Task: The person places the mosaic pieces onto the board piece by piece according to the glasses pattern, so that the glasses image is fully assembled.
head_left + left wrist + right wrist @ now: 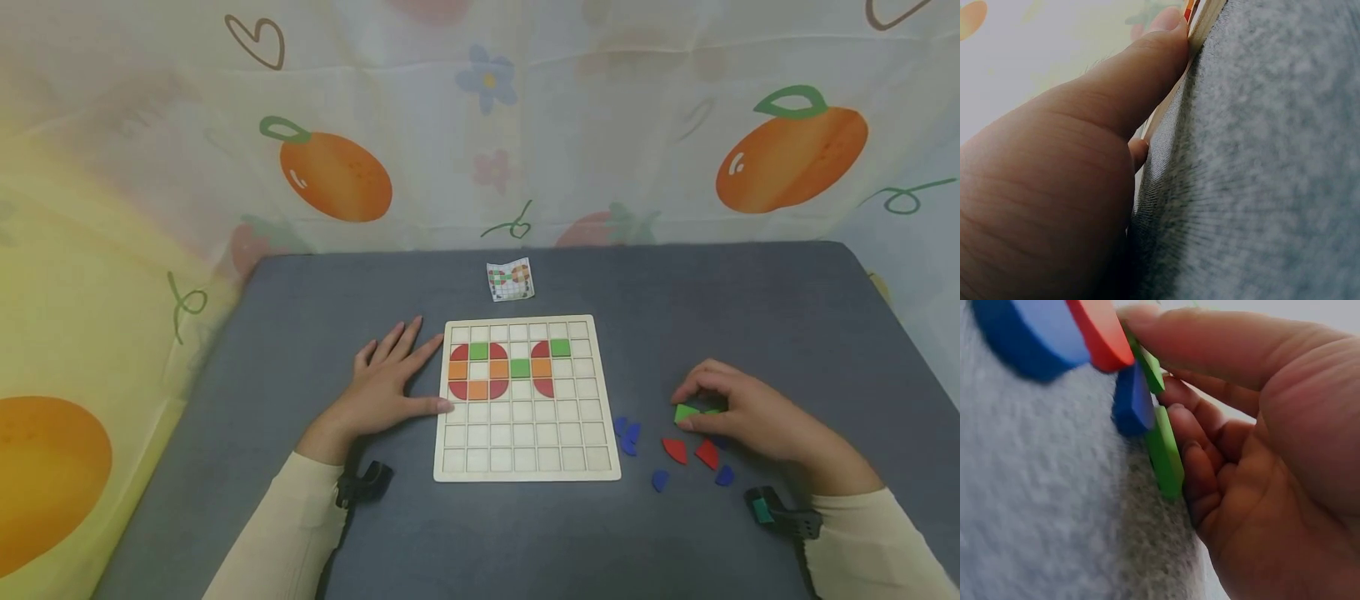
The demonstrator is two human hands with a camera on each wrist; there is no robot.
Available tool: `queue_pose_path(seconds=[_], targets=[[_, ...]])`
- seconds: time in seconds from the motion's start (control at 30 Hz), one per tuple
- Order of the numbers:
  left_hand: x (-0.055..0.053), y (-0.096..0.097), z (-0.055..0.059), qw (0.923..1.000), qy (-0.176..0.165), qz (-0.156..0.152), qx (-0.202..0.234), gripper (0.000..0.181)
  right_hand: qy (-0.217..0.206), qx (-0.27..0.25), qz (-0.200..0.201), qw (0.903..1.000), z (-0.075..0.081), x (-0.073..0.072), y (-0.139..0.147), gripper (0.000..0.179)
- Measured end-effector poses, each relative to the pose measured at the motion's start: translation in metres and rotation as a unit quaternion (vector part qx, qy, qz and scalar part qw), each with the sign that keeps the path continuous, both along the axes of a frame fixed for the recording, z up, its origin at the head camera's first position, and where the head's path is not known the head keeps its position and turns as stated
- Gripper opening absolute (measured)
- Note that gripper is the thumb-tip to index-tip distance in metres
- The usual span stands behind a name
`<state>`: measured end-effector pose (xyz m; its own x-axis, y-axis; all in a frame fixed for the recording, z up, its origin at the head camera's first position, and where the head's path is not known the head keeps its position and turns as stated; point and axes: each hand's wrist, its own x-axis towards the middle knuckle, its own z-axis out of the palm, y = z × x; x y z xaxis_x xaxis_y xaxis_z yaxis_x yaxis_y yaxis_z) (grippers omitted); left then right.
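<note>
A pale wooden grid board holds red quarter-round, orange and green square tiles in its upper cells. My left hand lies spread at its left side, thumb on the board's edge; in the left wrist view the thumb presses against the wooden rim. Right of the board, my right hand pinches a green tile between thumb and fingertips, low over the table. Another green tile lies beneath the curled fingers in the right wrist view, beside a blue piece, partly hidden by the hand in the head view.
Two red quarter-round pieces and several blue pieces lie loose on the grey table by the right hand. A small printed pattern card sits behind the board. A fruit-patterned curtain hangs behind the table.
</note>
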<state>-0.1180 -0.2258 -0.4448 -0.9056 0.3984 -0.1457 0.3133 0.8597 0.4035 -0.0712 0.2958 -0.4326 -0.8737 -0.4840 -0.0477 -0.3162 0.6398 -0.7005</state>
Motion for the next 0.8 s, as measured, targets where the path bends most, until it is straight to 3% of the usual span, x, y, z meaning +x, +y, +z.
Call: queue_pose_path(seconds=[0.2, 0.33, 0.53, 0.8], targets=[[0.000, 0.000, 0.000, 1.0000, 0.000, 0.000, -0.001, 0.112, -0.028, 0.006, -0.066, 0.9974, 0.003, 0.001, -0.012, 0.019], [0.000, 0.000, 0.001, 1.0000, 0.005, -0.002, 0.007, 0.111, -0.008, -0.008, -0.096, 0.9953, 0.004, 0.002, -0.020, 0.015], [0.001, -0.001, 0.002, 0.9999, 0.009, -0.004, 0.011, 0.111, 0.034, -0.066, -0.114, 0.9907, 0.004, 0.003, -0.034, 0.020], [0.001, 0.000, 0.001, 1.0000, 0.007, -0.002, 0.005, 0.112, -0.006, -0.130, -0.113, 0.9850, 0.006, 0.006, -0.061, 0.027]])
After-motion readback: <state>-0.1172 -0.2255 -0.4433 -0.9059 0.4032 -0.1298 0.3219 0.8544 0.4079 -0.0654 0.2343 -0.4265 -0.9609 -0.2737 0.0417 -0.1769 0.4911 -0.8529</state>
